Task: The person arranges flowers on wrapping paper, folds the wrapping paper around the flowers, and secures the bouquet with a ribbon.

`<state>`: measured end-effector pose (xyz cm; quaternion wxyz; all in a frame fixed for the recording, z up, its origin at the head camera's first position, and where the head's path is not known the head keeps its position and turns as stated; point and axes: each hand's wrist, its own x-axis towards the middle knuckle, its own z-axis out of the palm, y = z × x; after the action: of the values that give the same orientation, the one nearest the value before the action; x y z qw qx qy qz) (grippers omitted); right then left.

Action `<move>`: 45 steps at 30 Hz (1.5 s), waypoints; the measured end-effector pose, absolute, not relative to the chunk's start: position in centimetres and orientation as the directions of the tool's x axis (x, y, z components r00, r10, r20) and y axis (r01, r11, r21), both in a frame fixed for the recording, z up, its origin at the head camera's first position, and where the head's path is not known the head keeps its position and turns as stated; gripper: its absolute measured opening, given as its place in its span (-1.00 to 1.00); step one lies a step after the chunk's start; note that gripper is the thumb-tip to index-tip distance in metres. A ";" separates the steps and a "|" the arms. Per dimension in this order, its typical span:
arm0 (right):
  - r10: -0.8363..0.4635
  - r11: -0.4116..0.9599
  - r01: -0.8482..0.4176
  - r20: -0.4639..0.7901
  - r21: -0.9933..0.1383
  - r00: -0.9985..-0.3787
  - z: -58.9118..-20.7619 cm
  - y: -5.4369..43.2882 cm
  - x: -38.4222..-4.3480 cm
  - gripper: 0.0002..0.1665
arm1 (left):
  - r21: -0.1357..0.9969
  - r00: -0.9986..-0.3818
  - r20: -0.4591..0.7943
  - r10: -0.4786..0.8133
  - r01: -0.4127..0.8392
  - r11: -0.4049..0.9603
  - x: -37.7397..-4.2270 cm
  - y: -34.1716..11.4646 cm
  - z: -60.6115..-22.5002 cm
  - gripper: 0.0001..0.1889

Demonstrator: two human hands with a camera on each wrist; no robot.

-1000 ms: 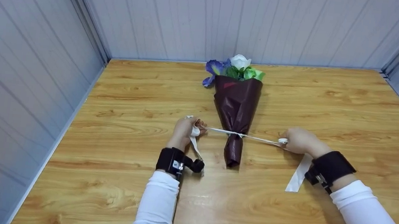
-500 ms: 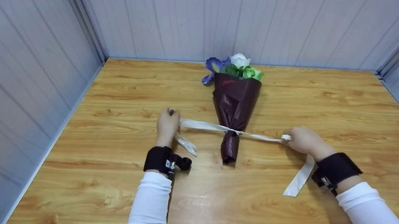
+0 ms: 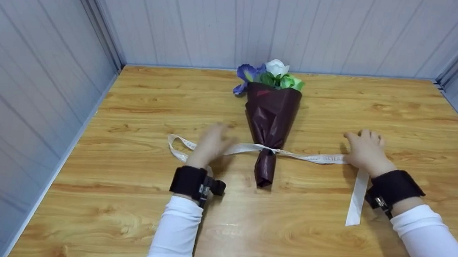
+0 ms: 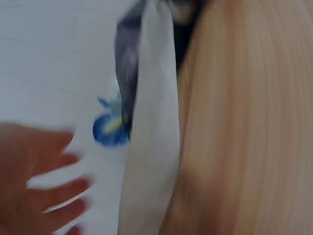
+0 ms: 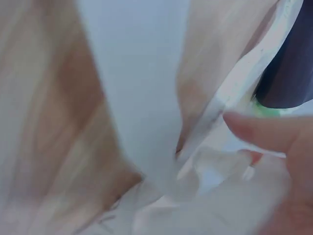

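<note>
A bouquet in dark maroon wrapping paper (image 3: 272, 112) lies in the middle of the table, flowers pointing away. White ribbon (image 3: 323, 158) is tied about its narrow neck, with a tail out to each side. My left hand (image 3: 210, 143) is above the left tail, blurred; in the left wrist view its fingers (image 4: 63, 191) are spread and apart from the ribbon (image 4: 151, 132). Over the right tail is my right hand (image 3: 367, 152), fingers spread. Its thumb (image 5: 259, 129) stands out in the right wrist view, close to the ribbon (image 5: 142, 83); whether they touch I cannot tell.
A purple flower (image 3: 248, 76), a white one (image 3: 277, 67) and a green one (image 3: 291, 82) show at the bouquet's top. The wood-grain table (image 3: 127, 203) meets pale panel walls (image 3: 206, 19) at the back and both sides.
Both hands have let go of the ribbon tails. The left hand went left, pulling its tail, then came back slightly right. The right hand has lifted and opened; the ribbon now lies looser.
</note>
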<state>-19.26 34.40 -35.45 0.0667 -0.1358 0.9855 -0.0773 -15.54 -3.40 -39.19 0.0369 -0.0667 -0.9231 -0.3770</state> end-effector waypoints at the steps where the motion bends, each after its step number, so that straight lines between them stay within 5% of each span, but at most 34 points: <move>1: -0.291 0.947 -0.267 -0.128 -0.179 -0.948 -35.5 34.1 -19.2 -0.29 | 0.693 -0.979 0.060 0.195 0.182 0.698 -15.6 -2.9 -39.3 -0.49; 4: -0.377 0.916 -0.341 -0.161 -0.213 -0.912 -35.7 33.1 -19.0 -0.37 | 0.663 -0.938 -0.054 0.343 0.223 0.715 -15.8 -1.8 -39.7 -0.46; 11: -0.574 0.809 -0.540 -0.114 -0.233 -0.811 -36.8 31.1 -18.6 -0.60 | 0.656 -0.944 -0.007 0.329 0.244 0.714 -16.0 -1.2 -39.9 -0.87; 18: -0.641 0.754 -0.613 -0.061 -0.235 -0.765 -37.4 30.6 -18.6 -0.91 | 0.765 -0.915 -0.166 0.366 0.115 0.634 -15.6 -2.3 -39.3 -0.72; 25: -0.635 0.757 -0.601 -0.069 -0.259 -0.770 -37.6 30.8 -18.5 -0.91 | 0.945 -0.913 -0.082 0.399 0.055 0.321 -15.7 -1.9 -38.8 -0.75; 34: -0.625 0.768 -0.590 -0.094 -0.251 -0.775 -37.6 31.1 -18.5 -0.81 | 0.987 -0.922 0.161 0.352 0.150 -0.059 -15.7 0.3 -38.8 -0.86; 45: -0.562 0.806 -0.462 -0.237 -0.369 -0.792 -36.6 32.7 -19.0 -0.75 | 0.985 -0.964 0.151 0.217 0.130 -0.110 -15.8 1.1 -39.0 -0.78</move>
<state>-19.05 32.73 -36.60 0.1698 -0.2739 0.9350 -0.1478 -15.82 1.10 -39.00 -0.0295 -0.1300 -0.6666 -0.7334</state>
